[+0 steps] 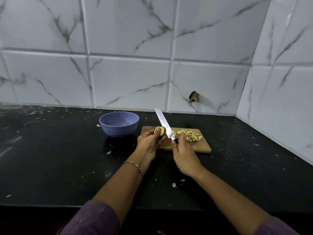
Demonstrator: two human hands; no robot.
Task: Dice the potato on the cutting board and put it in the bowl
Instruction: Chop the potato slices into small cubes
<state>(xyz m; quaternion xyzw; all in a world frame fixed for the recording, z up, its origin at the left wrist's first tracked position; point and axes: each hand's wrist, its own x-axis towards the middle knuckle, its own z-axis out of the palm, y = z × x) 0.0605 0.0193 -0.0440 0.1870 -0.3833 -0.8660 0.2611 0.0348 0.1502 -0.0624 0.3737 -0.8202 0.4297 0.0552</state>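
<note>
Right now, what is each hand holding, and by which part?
The left grip holds the potato piece in its fingertips, thumb on top; the right grip holds the knife by its black handle, just below the blade.

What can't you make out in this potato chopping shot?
All in the head view:
- knife: its handle is mostly covered by the right hand.
- potato piece: partly wrapped by the left hand, so its size is unclear.
- bowl: the near wall hides part of the inside.
- diced pieces: too small to count.
</note>
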